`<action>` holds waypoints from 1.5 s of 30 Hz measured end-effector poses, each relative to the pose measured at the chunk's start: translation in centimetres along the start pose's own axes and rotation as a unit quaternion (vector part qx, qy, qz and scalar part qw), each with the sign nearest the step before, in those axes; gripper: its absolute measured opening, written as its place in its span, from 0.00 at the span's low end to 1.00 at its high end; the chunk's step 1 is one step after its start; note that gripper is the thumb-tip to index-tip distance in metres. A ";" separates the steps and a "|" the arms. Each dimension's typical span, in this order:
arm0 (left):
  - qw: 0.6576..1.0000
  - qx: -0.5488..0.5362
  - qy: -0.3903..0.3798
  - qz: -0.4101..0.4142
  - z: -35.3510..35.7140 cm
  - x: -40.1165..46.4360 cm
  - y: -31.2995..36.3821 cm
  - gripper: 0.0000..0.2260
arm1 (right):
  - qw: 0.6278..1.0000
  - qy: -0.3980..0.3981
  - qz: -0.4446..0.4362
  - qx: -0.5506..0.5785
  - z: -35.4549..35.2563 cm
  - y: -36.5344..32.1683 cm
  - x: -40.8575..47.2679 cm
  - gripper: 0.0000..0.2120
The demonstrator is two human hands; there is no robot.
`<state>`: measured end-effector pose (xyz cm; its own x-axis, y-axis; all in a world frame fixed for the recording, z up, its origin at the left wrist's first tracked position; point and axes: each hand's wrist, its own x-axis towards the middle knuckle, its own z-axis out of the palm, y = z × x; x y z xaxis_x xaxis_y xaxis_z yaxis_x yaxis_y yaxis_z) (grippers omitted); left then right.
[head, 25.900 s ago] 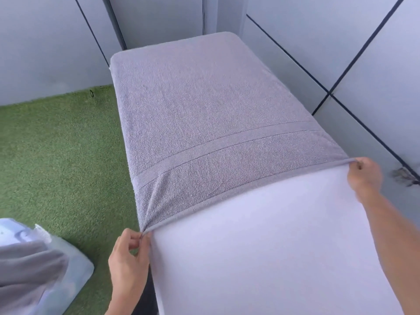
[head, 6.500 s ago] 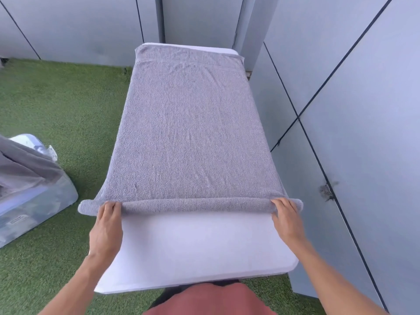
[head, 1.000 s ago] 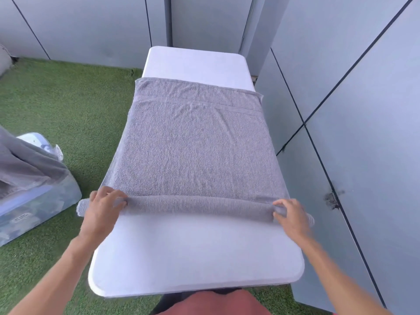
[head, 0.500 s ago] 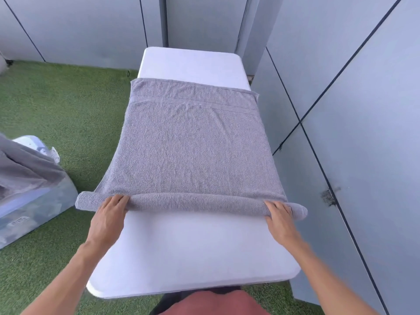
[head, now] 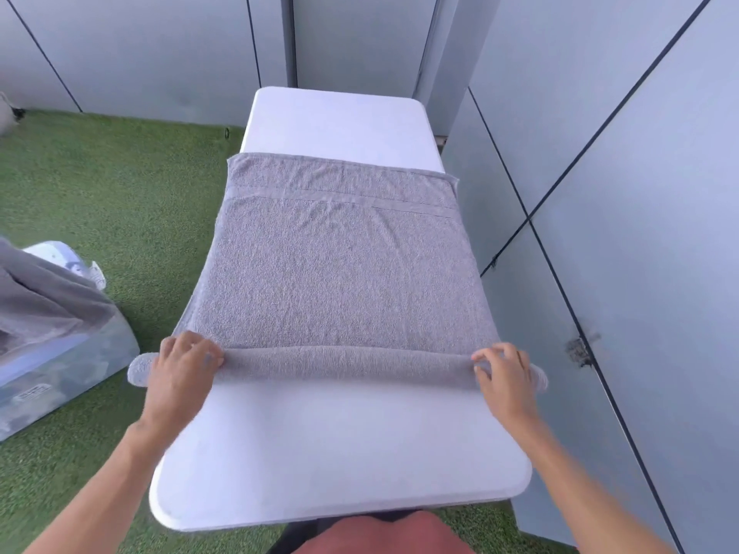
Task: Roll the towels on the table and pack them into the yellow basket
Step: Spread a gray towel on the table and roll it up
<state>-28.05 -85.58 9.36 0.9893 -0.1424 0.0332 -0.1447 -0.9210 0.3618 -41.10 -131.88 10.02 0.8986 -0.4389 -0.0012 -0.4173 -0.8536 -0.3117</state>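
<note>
A grey towel (head: pixel 340 269) lies lengthwise on the white table (head: pixel 340 445). Its near end is wound into a roll (head: pixel 344 363) that spans the table's width and sticks out past both long edges. My left hand (head: pixel 180 371) grips the roll's left end, fingers curled over its top. My right hand (head: pixel 502 373) grips the right end the same way. The towel's far hem lies flat about a third of the way down from the table's far end. No yellow basket is in view.
A clear plastic bin (head: pixel 60 353) with grey towels (head: pixel 36 301) draped over it stands on the green turf (head: pixel 112 193) to the left. Grey wall panels (head: pixel 624 233) run close along the table's right side and behind it.
The roll has grown thicker and the flat part shorter, its far hem drawn toward me. Both hands have shifted their fingers over the top of the roll.
</note>
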 end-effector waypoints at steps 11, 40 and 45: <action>0.995 0.016 -0.073 0.067 2.3 0.1 -0.3 0.21 | 0.992 -0.089 -0.016 -0.085 2.8 0.0 -0.1 0.21; 0.995 -0.002 -0.042 0.090 3.0 -0.1 -0.5 0.25 | 0.988 -0.087 -0.029 -0.122 1.3 -0.7 0.7 0.22; 0.993 -0.010 -0.102 0.056 3.0 -2.7 -2.2 0.20 | 0.976 -0.173 -0.045 -0.127 0.0 0.6 -0.7 0.14</action>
<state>-30.43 -84.28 5.72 0.9420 -0.3159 -0.1136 -0.2516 -0.8884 0.3841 -42.01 -132.07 9.85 0.9071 -0.2754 -0.3183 -0.3149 -0.9458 -0.0789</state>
